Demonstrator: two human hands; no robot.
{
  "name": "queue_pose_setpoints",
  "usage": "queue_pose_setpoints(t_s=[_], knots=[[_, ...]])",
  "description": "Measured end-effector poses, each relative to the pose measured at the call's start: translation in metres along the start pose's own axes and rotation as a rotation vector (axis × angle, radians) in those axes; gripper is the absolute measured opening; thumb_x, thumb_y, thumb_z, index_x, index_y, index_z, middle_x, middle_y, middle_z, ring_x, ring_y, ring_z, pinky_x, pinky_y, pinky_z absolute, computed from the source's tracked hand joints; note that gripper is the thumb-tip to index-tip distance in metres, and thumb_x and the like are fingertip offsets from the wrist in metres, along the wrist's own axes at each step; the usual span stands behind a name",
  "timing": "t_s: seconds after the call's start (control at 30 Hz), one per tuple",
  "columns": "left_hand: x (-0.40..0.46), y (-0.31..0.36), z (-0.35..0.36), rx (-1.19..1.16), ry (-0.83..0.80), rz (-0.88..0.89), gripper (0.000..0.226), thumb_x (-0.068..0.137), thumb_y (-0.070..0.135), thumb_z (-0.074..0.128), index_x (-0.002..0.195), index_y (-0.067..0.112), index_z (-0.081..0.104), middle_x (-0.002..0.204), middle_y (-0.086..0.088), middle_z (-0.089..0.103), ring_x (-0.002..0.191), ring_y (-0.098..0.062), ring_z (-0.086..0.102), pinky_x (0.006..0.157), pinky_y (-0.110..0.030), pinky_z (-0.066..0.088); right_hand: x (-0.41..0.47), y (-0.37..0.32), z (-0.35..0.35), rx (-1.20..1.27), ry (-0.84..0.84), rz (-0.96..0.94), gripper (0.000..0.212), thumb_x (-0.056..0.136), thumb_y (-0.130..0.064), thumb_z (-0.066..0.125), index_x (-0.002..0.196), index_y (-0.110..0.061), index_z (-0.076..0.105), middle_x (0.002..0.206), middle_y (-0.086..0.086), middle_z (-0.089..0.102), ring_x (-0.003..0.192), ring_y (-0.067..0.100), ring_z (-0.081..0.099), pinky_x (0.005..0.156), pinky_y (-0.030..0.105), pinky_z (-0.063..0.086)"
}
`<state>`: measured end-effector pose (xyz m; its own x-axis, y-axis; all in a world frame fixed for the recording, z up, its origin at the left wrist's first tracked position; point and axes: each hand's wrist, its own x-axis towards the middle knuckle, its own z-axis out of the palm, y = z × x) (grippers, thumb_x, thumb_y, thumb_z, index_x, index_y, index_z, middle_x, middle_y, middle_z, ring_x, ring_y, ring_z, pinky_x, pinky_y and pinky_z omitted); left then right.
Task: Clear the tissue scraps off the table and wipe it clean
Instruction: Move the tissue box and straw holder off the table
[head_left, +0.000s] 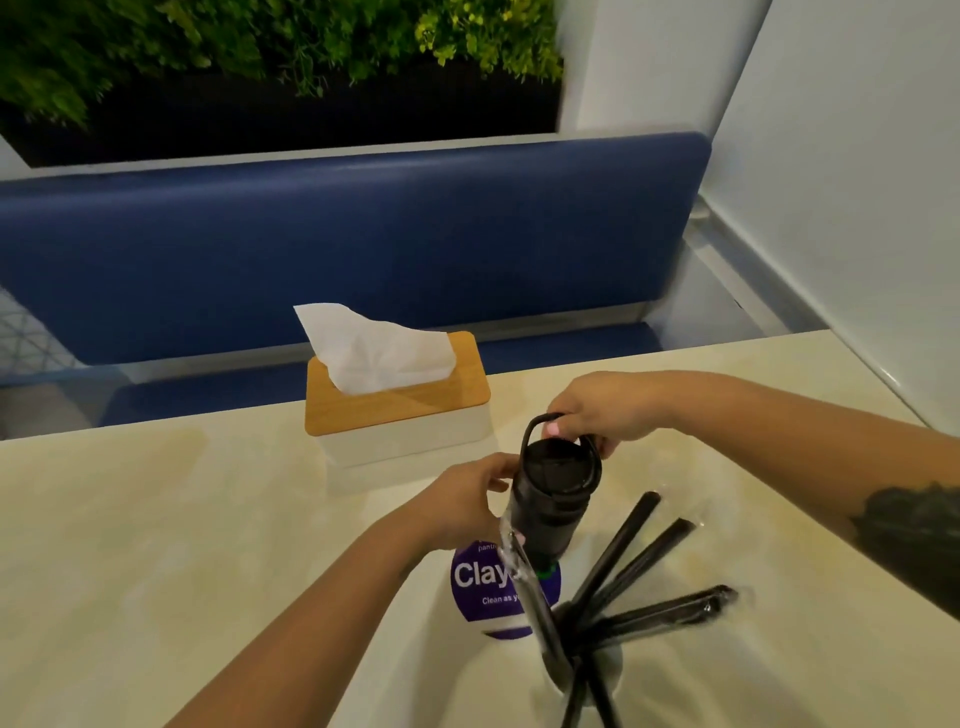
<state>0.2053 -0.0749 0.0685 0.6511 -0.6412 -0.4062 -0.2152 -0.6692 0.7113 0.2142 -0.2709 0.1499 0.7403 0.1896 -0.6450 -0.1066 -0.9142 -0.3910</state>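
Head cam: left hand (467, 499) steadies the black bottle (553, 493), right hand (602, 410) grips its loop handle (535, 423), probably lifting it clear so the table (182, 545) can get wiped.

I count on my table (156, 545): one tissue box (397, 415) with one tissue (374, 348) protruding; one black bottle (553, 499); one purple round sign (488, 582); one white holder (613, 660) containing wrapped black straws (644, 556), at least four visible.

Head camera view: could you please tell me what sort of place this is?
Probably a café or office pantry booth: a blue padded bench behind the table, a cup of wrapped straws, and a tissue box.
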Motion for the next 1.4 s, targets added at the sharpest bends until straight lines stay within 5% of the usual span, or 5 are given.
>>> queue_pose_setpoints(t_s=[0.33, 0.5, 0.93, 1.13, 1.4], knots=[[0.028, 0.016, -0.044, 0.277, 0.405, 0.037, 0.062, 0.081, 0.018, 0.072, 0.135, 0.029, 0.043, 0.140, 0.006, 0.044, 0.124, -0.014, 0.046, 0.100, -0.027, 0.041, 0.002, 0.024, -0.053, 0.258, 0.273, 0.056, 0.028, 0.099, -0.024, 0.045, 0.079, -0.008, 0.056, 0.077, 0.011, 0.064, 0.059, 0.015, 0.067, 0.057, 0.023, 0.054], [0.040, 0.012, -0.050, 0.385, 0.436, -0.026, 0.063, 0.085, 0.019, 0.067, 0.140, 0.027, 0.037, 0.145, 0.005, 0.038, 0.125, -0.017, 0.044, 0.100, -0.029, 0.042, 0.027, 0.026, -0.069, 0.375, 0.393, 0.101, 0.026, 0.100, -0.024, 0.043, 0.090, -0.005, 0.057, 0.081, 0.018, 0.070, 0.077, 0.029, 0.071, 0.077, 0.036, 0.057], [0.092, 0.044, -0.068, -0.127, 0.499, -0.070, 0.092, 0.076, 0.018, 0.077, 0.147, 0.015, 0.019, 0.143, -0.001, 0.043, 0.129, -0.021, 0.044, 0.104, -0.035, 0.040, 0.077, 0.006, -0.077, 0.453, 0.385, 0.280, 0.026, 0.101, -0.011, 0.038, 0.116, 0.003, 0.054, 0.102, 0.018, 0.070, 0.097, 0.027, 0.067, 0.093, 0.036, 0.051], [0.102, 0.056, -0.070, -0.106, 0.540, -0.044, 0.084, 0.074, 0.023, 0.078, 0.141, 0.015, 0.029, 0.137, -0.001, 0.049, 0.126, -0.020, 0.046, 0.101, -0.032, 0.040, 0.084, 0.013, -0.077, 0.556, 0.512, 0.176, 0.026, 0.096, -0.010, 0.044, 0.106, 0.008, 0.059, 0.100, 0.024, 0.067, 0.062, 0.026, 0.063, 0.069, 0.037, 0.057], [0.101, 0.054, -0.067, -0.152, 0.513, -0.047, 0.075, 0.076, 0.020, 0.077, 0.137, 0.015, 0.033, 0.135, -0.002, 0.050, 0.124, -0.021, 0.047, 0.099, -0.031, 0.042, 0.080, 0.013, -0.068, 0.544, 0.430, 0.221, 0.051, 0.098, -0.043, 0.038, 0.119, 0.000, 0.055, 0.105, 0.016, 0.069, 0.091, 0.028, 0.068, 0.089, 0.038, 0.053]])
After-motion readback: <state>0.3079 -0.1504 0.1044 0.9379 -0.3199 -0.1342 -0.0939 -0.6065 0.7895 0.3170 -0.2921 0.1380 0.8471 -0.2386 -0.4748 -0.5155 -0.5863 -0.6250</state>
